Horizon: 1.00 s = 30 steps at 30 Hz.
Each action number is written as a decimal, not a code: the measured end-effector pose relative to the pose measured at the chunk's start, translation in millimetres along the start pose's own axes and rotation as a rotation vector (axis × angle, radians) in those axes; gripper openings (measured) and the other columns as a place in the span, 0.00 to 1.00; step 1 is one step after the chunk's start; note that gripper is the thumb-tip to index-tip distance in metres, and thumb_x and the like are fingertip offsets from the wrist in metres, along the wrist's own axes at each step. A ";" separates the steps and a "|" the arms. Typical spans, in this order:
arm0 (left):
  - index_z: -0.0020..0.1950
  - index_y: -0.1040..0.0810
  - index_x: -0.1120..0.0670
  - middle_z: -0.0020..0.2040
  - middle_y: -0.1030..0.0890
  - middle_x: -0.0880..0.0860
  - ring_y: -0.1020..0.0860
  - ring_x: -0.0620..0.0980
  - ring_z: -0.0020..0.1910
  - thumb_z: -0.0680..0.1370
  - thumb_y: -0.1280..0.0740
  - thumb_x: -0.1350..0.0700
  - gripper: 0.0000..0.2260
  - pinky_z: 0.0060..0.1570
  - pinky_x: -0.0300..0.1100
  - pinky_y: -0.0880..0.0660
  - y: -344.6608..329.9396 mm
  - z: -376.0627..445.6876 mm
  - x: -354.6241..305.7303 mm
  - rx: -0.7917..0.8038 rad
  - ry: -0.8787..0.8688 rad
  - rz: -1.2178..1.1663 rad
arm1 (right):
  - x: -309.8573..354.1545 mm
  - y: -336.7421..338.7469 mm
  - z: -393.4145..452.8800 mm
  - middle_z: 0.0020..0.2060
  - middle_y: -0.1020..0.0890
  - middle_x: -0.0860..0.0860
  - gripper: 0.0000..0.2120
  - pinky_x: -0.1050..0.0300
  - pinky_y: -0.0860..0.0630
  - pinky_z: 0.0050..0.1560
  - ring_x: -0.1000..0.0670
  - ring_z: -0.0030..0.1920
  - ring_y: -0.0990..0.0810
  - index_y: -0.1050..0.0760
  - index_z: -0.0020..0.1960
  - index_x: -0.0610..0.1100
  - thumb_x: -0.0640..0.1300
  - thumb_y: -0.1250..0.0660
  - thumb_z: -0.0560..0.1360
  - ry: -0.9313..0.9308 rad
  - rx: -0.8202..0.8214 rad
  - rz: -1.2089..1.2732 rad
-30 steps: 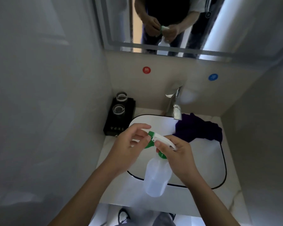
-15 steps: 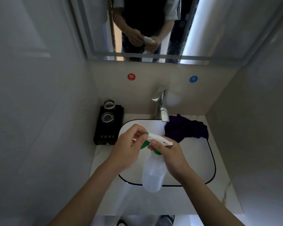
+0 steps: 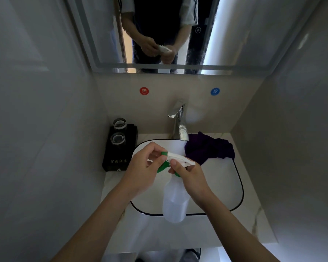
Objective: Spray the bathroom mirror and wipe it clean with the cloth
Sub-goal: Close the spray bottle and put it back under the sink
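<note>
Over the sink (image 3: 239, 193), the right hand (image 3: 192, 179) grips the neck of the spray bottle (image 3: 175, 201) while the left hand (image 3: 144, 170) pinches its green nozzle. Far right, a purple cloth (image 3: 209, 150) lies on the rim, below the mirror (image 3: 235, 35).

The view has tipped upward over the last second: the mirror (image 3: 235, 35) fills more of the upper frame and shows more of the reflected person, and the basin (image 3: 223, 178) sits lower. The left hand (image 3: 142, 171) and right hand (image 3: 191, 178) have shifted lower and leftward in the frame with the spray bottle (image 3: 175, 201).
</note>
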<state>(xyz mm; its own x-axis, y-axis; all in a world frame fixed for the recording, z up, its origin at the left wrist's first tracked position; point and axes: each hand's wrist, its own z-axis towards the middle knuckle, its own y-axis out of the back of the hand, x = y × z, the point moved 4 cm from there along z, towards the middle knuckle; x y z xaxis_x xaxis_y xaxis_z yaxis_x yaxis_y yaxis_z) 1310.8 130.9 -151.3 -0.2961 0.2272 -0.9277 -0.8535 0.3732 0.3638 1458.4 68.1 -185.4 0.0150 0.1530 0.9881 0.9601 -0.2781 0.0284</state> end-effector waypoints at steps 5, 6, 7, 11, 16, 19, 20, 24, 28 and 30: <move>0.50 0.22 0.49 0.43 0.20 0.31 0.21 0.37 0.42 0.81 0.33 0.61 0.06 0.42 0.31 0.26 -5.2 0.3 0.1 0.038 0.010 -0.009 | -1.7 2.3 0.0 0.37 0.16 0.48 0.06 0.69 0.24 0.41 0.60 0.37 0.19 0.18 0.49 0.47 0.47 0.32 0.80 -0.010 -0.029 0.011; 0.50 0.22 0.50 0.43 0.20 0.33 0.21 0.37 0.42 0.82 0.33 0.59 0.04 0.43 0.32 0.26 -5.8 1.5 0.5 0.048 0.024 -0.030 | -1.8 2.1 0.2 0.37 0.16 0.49 0.06 0.69 0.25 0.41 0.61 0.37 0.19 0.18 0.49 0.46 0.46 0.32 0.80 -0.009 -0.035 0.015; 0.50 0.22 0.50 0.43 0.19 0.35 0.21 0.38 0.43 0.81 0.33 0.56 0.02 0.44 0.36 0.25 -5.7 3.0 -0.4 0.060 0.041 -0.061 | -1.8 1.8 0.8 0.37 0.16 0.50 0.06 0.70 0.25 0.41 0.61 0.37 0.20 0.18 0.48 0.46 0.46 0.32 0.80 -0.009 -0.042 0.020; 0.46 0.22 0.50 0.46 0.16 0.53 0.18 0.50 0.46 0.82 0.34 0.53 0.05 0.51 0.49 0.23 -4.0 14.3 -0.8 0.079 0.124 -0.108 | -5.2 2.4 4.3 0.37 0.16 0.49 0.08 0.71 0.26 0.40 0.62 0.36 0.19 0.17 0.48 0.43 0.46 0.32 0.80 -0.021 -0.081 0.018; 0.49 0.19 0.55 0.44 0.17 0.53 0.19 0.47 0.44 0.81 0.32 0.60 0.03 0.51 0.48 0.22 -3.1 14.6 1.2 0.059 0.121 -0.069 | -8.9 1.3 3.9 0.37 0.16 0.50 0.10 0.71 0.25 0.40 0.62 0.37 0.19 0.17 0.47 0.41 0.47 0.32 0.80 -0.018 -0.099 0.013; 0.50 0.20 0.53 0.42 0.20 0.48 0.23 0.42 0.41 0.80 0.32 0.63 0.06 0.46 0.40 0.25 -4.4 11.4 1.6 0.024 0.054 -0.048 | -10.5 2.2 5.9 0.36 0.16 0.51 0.10 0.70 0.26 0.41 0.62 0.37 0.19 0.17 0.46 0.41 0.47 0.31 0.80 -0.023 -0.110 0.010; 0.50 0.21 0.50 0.42 0.21 0.48 0.23 0.42 0.41 0.80 0.33 0.64 0.09 0.44 0.38 0.25 -5.3 9.2 1.8 0.010 0.040 -0.038 | -10.8 2.7 6.6 0.36 0.16 0.50 0.10 0.70 0.26 0.41 0.62 0.37 0.19 0.17 0.46 0.41 0.47 0.31 0.80 -0.022 -0.112 0.010; 0.53 0.20 0.49 0.40 0.21 0.49 0.23 0.43 0.40 0.81 0.34 0.63 0.09 0.44 0.37 0.26 -5.3 5.2 2.0 0.015 0.057 -0.090 | -9.3 2.2 6.7 0.37 0.15 0.49 0.10 0.70 0.25 0.41 0.61 0.37 0.18 0.17 0.47 0.41 0.47 0.31 0.80 0.001 -0.117 0.012; 0.51 0.19 0.50 0.43 0.17 0.53 0.19 0.50 0.44 0.81 0.31 0.56 0.02 0.48 0.44 0.22 -3.6 10.2 0.8 0.012 0.095 -0.113 | -8.3 0.9 4.7 0.37 0.15 0.53 0.07 0.69 0.24 0.40 0.61 0.37 0.18 0.17 0.48 0.43 0.45 0.32 0.80 0.019 -0.120 0.037; 0.47 0.19 0.49 0.44 0.16 0.54 0.18 0.54 0.47 0.81 0.31 0.57 0.05 0.49 0.46 0.21 -4.0 11.8 1.5 -0.003 0.103 -0.100 | -8.0 0.4 3.8 0.37 0.15 0.52 0.07 0.69 0.24 0.40 0.61 0.37 0.18 0.17 0.49 0.44 0.45 0.32 0.80 0.029 -0.116 0.032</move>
<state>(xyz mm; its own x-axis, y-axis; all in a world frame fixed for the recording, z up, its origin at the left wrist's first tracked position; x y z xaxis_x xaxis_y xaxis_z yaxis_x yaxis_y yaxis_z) 1318.8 140.4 -153.2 -0.2520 0.0951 -0.9630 -0.8820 0.3870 0.2690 1459.7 70.4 -193.9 0.0352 0.1157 0.9927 0.9205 -0.3905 0.0129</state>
